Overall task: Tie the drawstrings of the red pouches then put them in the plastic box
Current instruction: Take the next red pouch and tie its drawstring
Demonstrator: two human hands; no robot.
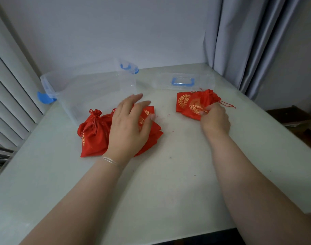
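Note:
A pile of red pouches (93, 133) with gold print lies left of centre on the table, one with its neck drawn shut. My left hand (128, 126) rests flat on top of this pile, fingers spread, gripping nothing. A second small heap of red pouches (188, 101) lies to the right, loose red strings trailing from it. My right hand (214, 117) pinches the near edge of a pouch in that heap. The clear plastic box (91, 89) with blue clips stands open behind the left pile, with no pouch visible inside.
The box's clear lid (183, 82) with a blue handle lies flat behind the right heap. The pale table (169, 174) meets a wall at the back, slatted blinds on the left and a grey curtain (257, 41) on the right. A dark low object (290, 115) sits beyond the right edge.

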